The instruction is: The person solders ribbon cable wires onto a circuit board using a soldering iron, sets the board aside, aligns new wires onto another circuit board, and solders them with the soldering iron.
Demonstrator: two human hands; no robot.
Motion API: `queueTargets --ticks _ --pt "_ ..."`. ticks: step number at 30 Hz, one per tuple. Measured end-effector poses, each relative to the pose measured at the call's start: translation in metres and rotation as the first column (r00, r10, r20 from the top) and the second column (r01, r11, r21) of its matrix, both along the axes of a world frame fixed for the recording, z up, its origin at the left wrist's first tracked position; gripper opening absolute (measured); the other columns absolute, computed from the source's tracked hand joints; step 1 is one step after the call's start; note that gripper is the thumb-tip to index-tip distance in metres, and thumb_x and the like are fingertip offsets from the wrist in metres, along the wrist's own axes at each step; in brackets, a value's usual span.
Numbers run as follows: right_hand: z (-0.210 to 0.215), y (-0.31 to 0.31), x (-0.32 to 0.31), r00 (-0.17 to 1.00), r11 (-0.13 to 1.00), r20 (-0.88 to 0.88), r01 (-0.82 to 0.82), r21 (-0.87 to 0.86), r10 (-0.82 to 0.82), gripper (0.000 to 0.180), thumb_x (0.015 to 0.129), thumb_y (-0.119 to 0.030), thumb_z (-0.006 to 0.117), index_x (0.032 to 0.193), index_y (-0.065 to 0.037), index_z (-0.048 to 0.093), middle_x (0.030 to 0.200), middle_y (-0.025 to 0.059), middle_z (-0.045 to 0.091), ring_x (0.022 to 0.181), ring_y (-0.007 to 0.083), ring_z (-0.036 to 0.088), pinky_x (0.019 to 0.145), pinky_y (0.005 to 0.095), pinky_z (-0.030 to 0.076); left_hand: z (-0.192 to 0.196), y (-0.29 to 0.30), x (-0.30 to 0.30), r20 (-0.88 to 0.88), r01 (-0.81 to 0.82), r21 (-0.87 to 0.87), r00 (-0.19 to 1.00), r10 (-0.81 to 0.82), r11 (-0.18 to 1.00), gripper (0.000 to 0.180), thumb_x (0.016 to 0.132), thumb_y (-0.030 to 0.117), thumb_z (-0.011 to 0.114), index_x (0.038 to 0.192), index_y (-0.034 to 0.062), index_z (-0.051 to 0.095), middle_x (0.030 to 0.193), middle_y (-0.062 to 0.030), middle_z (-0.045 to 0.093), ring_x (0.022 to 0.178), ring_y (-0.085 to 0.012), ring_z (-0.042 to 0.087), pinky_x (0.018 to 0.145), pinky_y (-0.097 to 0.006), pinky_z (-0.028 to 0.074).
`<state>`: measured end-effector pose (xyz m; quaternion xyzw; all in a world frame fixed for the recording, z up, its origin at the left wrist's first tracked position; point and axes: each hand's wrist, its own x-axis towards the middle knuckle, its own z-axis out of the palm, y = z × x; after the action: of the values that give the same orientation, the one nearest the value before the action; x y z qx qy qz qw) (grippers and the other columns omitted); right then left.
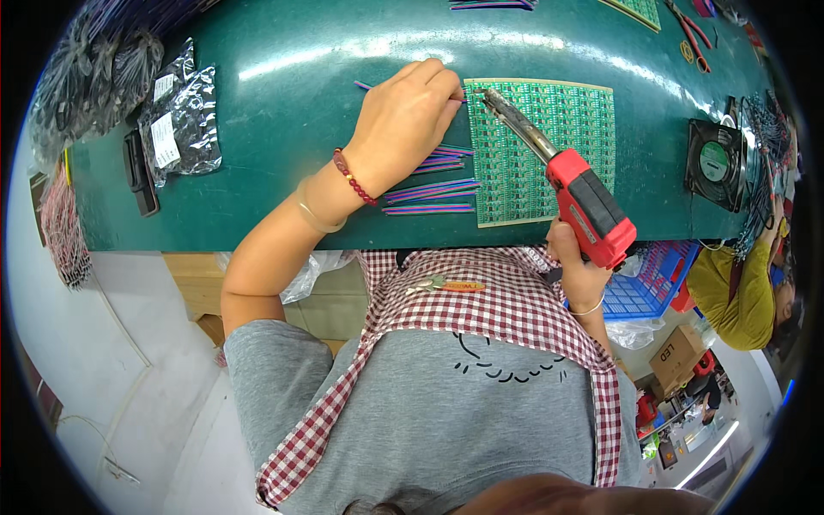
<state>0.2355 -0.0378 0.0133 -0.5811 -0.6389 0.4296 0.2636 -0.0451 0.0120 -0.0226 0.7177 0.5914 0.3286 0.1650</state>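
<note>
Chunky plastic soldering gun (pixel 592 208) gripped in right hand (pixel 573 256); skinny wire (pixel 363 85) pinched in left hand (pixel 410 107); gridded panel (pixel 528 176) laid near counter (pixel 292 129) edge.

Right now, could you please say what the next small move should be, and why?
The left hand should probably steady its wire at the upper-left corner of the green circuit board panel, since the right hand holds the red soldering gun with its tip over that corner, near the left hand.

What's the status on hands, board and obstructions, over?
Right hand gripping red soldering gun, its tip at upper left of green circuit board. Left hand pinching thin wire beside it. Loose wires lie left; nothing seen blocking.
</note>
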Motion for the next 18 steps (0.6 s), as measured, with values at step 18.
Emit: queueTargets --ticks 18 --pt "-0.012 0.0 0.007 0.997 0.995 0.031 -0.078 0.06 0.076 0.014 0.08 -0.012 0.079 0.088 -0.003 0.071 0.071 0.0062 0.068 0.058 0.0172 0.064 0.057 0.0294 0.049 -0.004 0.005 -0.003 -0.024 0.014 -0.02 1.0 -0.015 1.0 0.009 0.082 0.009 0.067 0.085 0.0045 0.06 0.085 -0.0083 0.059 0.085 -0.028 0.062 0.07 -0.039 0.053"
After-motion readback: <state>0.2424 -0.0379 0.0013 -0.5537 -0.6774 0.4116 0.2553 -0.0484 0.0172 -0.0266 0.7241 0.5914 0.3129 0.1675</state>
